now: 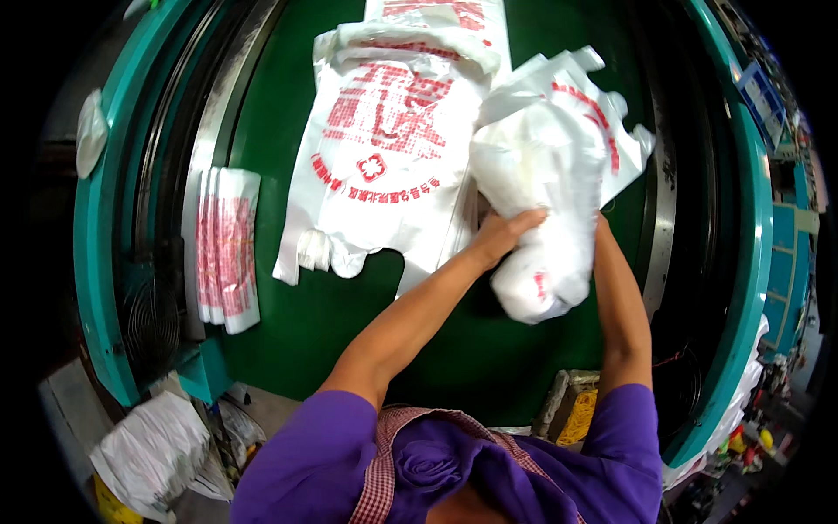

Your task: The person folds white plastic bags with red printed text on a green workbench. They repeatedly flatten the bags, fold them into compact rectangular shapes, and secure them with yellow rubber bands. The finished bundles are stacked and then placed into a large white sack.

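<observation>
A bunched bundle of white plastic carrier bags [554, 175] with red print is between my two hands, tilted and slightly blurred. My left hand [513, 234] is closed on its left side, the thumb lying across the front. On the other side my right hand [601, 225] grips the bundle from behind; most of its fingers are hidden by the plastic. Just left of the bundle lies a flat stack of white carrier bags [375, 188] with red print, its handle ends toward me and its far part folded over.
Green belt [305, 349] runs under everything, between metal rails and teal machine sides [105, 262]. Folded printed bags [229, 253] lie at its left edge. More bags [489, 22] lie at the far end. A box with yellow material [576, 415] stands near my right elbow.
</observation>
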